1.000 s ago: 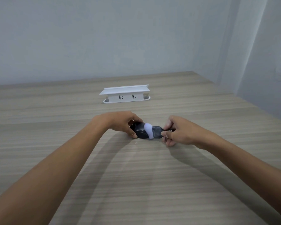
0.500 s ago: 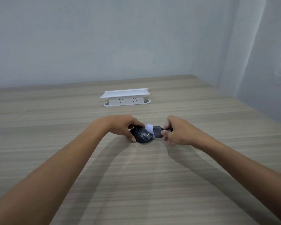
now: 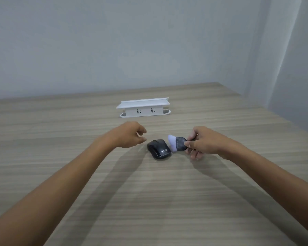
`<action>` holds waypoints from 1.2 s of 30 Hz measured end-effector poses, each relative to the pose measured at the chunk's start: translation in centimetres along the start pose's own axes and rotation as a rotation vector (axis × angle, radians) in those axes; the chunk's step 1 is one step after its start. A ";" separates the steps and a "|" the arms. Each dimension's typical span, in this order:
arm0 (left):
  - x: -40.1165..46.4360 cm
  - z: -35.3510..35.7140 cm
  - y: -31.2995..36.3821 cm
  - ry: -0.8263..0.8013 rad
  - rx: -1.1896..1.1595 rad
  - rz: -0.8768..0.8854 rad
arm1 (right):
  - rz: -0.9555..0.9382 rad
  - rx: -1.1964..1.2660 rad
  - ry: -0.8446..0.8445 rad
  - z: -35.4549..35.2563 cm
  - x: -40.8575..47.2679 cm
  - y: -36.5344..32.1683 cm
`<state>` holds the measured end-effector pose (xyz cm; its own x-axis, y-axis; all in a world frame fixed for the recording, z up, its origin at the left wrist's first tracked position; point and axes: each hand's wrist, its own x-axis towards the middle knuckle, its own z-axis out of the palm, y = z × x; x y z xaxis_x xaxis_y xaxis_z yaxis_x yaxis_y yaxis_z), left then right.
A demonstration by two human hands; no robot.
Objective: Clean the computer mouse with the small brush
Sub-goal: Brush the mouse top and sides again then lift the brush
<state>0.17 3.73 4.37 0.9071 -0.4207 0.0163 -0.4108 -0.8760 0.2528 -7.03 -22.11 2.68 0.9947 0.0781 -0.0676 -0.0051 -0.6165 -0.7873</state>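
Observation:
A black computer mouse (image 3: 158, 148) with white lettering lies flat on the wooden table (image 3: 149, 201), between my hands. My left hand (image 3: 130, 136) hovers just left of the mouse, fingers loosely curled and apart, holding nothing and not touching it. My right hand (image 3: 203, 142) pinches the small brush (image 3: 178, 143) by its dark body. The brush's pale bristles point up and left, close to the mouse's right side but off its surface.
A white power strip box (image 3: 144, 108) with two sockets stands on the table behind the mouse. The table's right edge runs along the wall corner at the right. A plain wall rises behind the table.
My left hand has let go of the mouse and drawn back to the left. My right hand has pulled the brush off the mouse to the right. The mouse now lies uncovered.

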 end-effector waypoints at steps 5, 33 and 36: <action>-0.9 1.9 0.7 -0.006 -0.176 -0.191 | 0.012 -0.011 -0.022 1.1 0.4 0.0; -0.8 2.7 -0.3 -0.139 -0.469 -0.121 | -0.060 -0.013 0.052 2.6 1.4 0.1; -0.6 2.8 -0.5 -0.156 -0.480 -0.107 | -0.111 -0.108 0.087 2.9 1.2 -0.1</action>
<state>-0.42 3.76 1.55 0.9023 -0.3965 -0.1691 -0.1945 -0.7246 0.6611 -6.10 -19.63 0.89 0.9937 0.0855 0.0728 0.1118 -0.6885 -0.7166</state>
